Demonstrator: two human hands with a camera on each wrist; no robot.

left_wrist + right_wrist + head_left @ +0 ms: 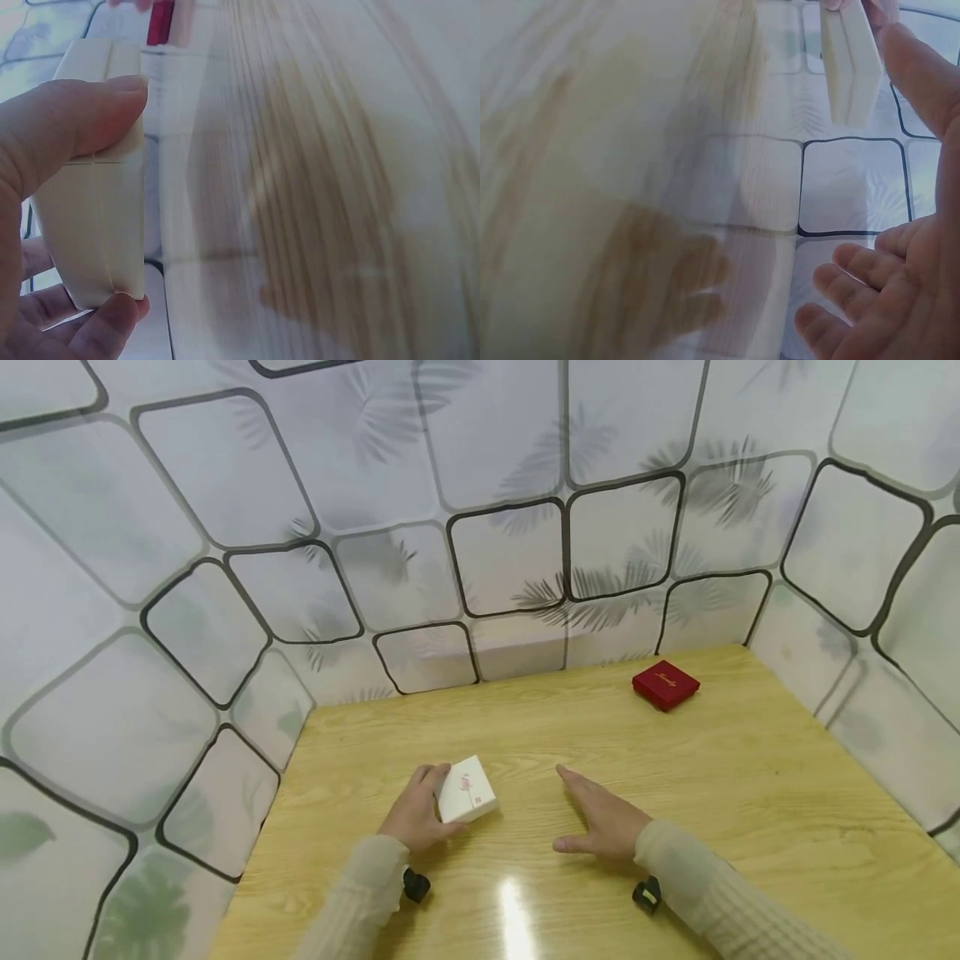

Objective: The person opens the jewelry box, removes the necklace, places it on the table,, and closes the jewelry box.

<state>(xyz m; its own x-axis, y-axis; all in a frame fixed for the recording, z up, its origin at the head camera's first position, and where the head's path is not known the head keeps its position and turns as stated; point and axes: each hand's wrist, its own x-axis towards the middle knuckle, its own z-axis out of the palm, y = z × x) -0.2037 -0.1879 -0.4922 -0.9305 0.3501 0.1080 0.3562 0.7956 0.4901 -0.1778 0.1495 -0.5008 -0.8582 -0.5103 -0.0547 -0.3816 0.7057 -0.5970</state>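
Note:
A small white box with pink lettering on its lid is gripped by my left hand, thumb along one side and fingers along the other. The left wrist view shows the thumb pressed across the edge of the white box and fingertips curled at its far end. To the right of the box, my right hand holds nothing, its thumb and fingers spread apart. In the right wrist view the white box appears beyond the thumb of that right hand.
A dark red box with gold lettering sits at the back right of the light wooden table. Patterned fabric walls rise behind the table and along both sides. Black wrist devices show below the sleeves.

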